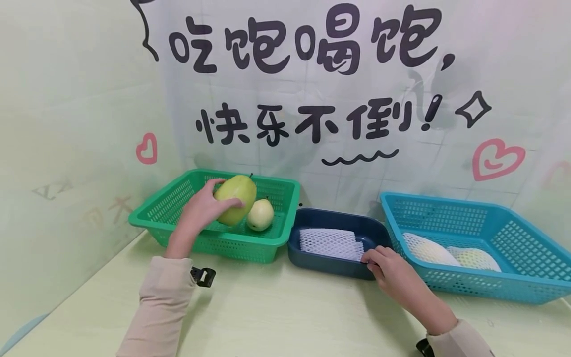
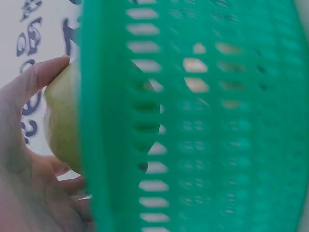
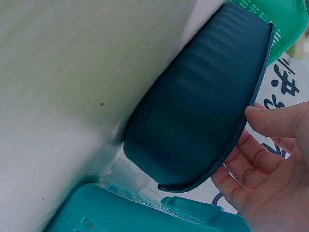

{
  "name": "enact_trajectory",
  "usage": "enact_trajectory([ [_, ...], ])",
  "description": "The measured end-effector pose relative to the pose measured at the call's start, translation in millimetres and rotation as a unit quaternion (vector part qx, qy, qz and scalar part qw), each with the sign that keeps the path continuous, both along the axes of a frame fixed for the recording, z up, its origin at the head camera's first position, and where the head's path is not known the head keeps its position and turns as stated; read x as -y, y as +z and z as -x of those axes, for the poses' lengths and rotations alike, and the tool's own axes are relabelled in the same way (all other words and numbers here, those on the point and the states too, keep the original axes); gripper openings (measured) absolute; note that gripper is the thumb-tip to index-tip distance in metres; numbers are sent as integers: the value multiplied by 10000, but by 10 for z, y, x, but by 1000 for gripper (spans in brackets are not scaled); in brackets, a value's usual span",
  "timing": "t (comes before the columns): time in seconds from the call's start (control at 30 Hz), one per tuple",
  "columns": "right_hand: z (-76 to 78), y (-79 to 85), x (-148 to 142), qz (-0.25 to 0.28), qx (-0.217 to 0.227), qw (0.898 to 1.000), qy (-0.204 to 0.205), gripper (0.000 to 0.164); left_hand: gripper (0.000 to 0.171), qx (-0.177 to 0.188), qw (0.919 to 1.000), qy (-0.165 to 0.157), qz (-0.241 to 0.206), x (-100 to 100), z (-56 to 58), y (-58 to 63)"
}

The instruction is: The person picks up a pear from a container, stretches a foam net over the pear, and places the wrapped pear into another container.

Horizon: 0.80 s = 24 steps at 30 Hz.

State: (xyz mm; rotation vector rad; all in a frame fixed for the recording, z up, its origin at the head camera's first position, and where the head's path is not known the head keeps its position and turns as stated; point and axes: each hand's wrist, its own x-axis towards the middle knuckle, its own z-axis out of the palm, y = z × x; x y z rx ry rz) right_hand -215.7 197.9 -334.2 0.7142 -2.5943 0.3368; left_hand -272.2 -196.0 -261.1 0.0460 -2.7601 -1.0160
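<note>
In the head view my left hand (image 1: 202,206) grips a large yellow-green pear (image 1: 236,198) above the green basket (image 1: 147,220), thumb across its near side. A smaller pale pear (image 1: 260,215) lies in that basket. In the left wrist view the basket's wall hides much of the held pear (image 2: 63,121). My right hand (image 1: 394,270) holds the front right rim of a dark blue tray (image 1: 330,266), the thumb outside the rim in the right wrist view. White foam netting (image 1: 330,243) lies in the tray, right by the fingertips.
A blue basket (image 1: 495,285) stands at the right, holding two fruits in white foam nets, one net (image 1: 428,249) left of the other (image 1: 477,259). The pale table (image 1: 267,317) runs up to a white wall sheet (image 1: 276,163) with black lettering behind the containers.
</note>
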Motion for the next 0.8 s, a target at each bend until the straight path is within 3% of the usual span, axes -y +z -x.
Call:
enact_trajectory([
  [0.23,5,11,15,14,148,9999,-88,20,91,-64,9987,-492,-135,-240,-155,192],
  [0.4,18,5,19,8,70,10000,-29,21,87,-117,9947,-976,-308,-486,-287,259],
  [0.6,20,-4,7,17,143,9999,-53,21,82,-374,9895,-1387,-131,-906,-444,204],
  [0.8,26,-12,-1,11,166,9998,-77,20,78,-282,9809,-1921,148,-1282,-630,133],
])
